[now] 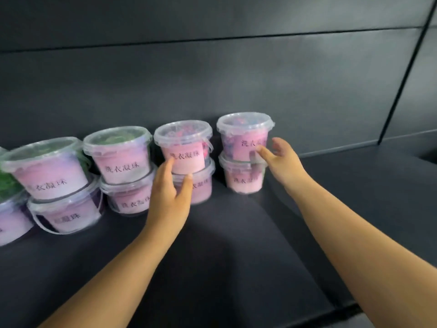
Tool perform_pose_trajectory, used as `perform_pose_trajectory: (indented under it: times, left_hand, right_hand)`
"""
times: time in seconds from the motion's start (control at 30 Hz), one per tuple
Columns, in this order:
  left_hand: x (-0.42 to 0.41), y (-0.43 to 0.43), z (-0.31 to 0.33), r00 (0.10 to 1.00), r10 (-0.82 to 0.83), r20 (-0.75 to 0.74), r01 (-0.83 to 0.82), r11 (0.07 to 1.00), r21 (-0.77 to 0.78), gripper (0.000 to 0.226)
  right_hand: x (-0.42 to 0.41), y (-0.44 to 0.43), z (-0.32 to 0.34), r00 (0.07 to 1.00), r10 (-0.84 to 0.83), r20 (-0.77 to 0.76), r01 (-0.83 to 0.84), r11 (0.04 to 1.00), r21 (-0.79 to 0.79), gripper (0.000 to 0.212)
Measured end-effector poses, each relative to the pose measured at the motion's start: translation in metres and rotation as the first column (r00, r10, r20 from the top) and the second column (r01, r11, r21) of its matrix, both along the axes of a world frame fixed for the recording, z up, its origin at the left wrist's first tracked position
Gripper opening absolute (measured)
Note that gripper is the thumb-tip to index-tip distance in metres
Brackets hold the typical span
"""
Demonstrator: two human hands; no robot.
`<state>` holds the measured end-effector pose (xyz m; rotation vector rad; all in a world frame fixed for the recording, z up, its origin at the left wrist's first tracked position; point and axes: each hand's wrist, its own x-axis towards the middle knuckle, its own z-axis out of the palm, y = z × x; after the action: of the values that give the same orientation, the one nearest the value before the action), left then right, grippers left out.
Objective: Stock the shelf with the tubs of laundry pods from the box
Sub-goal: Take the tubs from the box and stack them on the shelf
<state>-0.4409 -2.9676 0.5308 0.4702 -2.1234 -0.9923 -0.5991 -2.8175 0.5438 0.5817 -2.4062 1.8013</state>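
**Squaring up two top-tier tubs on the dark matte shelf (236, 245)**

The left hand (170, 188), fingers loosely spread and grasping nothing, appears to rest against the clear round plastic tub with a pink label (183, 147) on top of the second stack from the right. The right hand (282, 159), fingers also released, touches the matching end tub (246, 136). Both tubs sit on lower tubs (244, 178) near the back panel. The box is out of view. To finish well, push with flat fingertips on the tub wall, not the lid. Centre each tub on the lid beneath it, with the label facing forward. Nudge gently, as a two-high stack probably tips easily.
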Motion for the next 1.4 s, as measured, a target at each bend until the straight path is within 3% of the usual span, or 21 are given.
perform_pose_trajectory:
  times: [0.1, 0.2, 0.3, 0.43, 0.53, 0.7, 0.9, 1.13, 1.4]
  left_hand:
    - [0.008, 0.024, 0.009, 0.993, -0.116, 0.037, 0.111, 0.986, 0.124, 0.032]
    - [0.008, 0.066, 0.02, 0.936, -0.312, 0.162, 0.303, 0.95, 0.078, 0.021]
    - [0.003, 0.117, 0.024, 0.865, -0.44, 0.241, 0.44, 0.896, 0.058, 0.02]
    - [0.0, 0.215, 0.015, 0.769, -0.576, 0.278, 0.6, 0.8, 0.0, 0.018]
    - [0.002, 0.296, -0.002, 0.705, -0.629, 0.326, 0.682, 0.727, -0.072, 0.024]
    - [0.01, 0.429, -0.055, 0.531, -0.688, 0.494, 0.807, 0.589, -0.048, 0.026]
    - [0.016, 0.503, -0.148, 0.311, -0.647, 0.696, 0.854, 0.512, 0.094, 0.02]
    - [-0.019, 0.533, -0.242, 0.085, -0.539, 0.838, 0.746, 0.592, 0.305, 0.024]
    - [-0.064, 0.537, -0.369, -0.223, -0.442, 0.869, 0.584, 0.653, 0.482, 0.03]
  right_hand:
    - [0.028, 0.025, 0.006, 0.998, 0.044, -0.04, -0.042, 0.998, 0.049, 0.033]
    - [0.056, 0.069, 0.012, 0.986, 0.121, -0.116, -0.097, 0.977, 0.192, 0.017]
    - [0.083, 0.134, 0.014, 0.979, 0.116, -0.168, -0.058, 0.948, 0.314, 0.015]
    - [0.124, 0.256, 0.002, 0.983, 0.013, -0.184, 0.063, 0.913, 0.403, 0.009]
    - [0.154, 0.354, -0.017, 0.988, -0.072, -0.135, 0.13, 0.859, 0.495, 0.019]
    - [0.202, 0.506, -0.067, 0.932, -0.363, -0.017, 0.303, 0.752, 0.586, 0.024]
    - [0.247, 0.603, -0.152, 0.789, -0.579, 0.204, 0.297, 0.651, 0.699, 0.025]
    - [0.256, 0.638, -0.244, 0.577, -0.665, 0.475, 0.209, 0.683, 0.7, 0.027]
    - [0.226, 0.623, -0.337, 0.301, -0.661, 0.687, 0.179, 0.747, 0.641, 0.028]
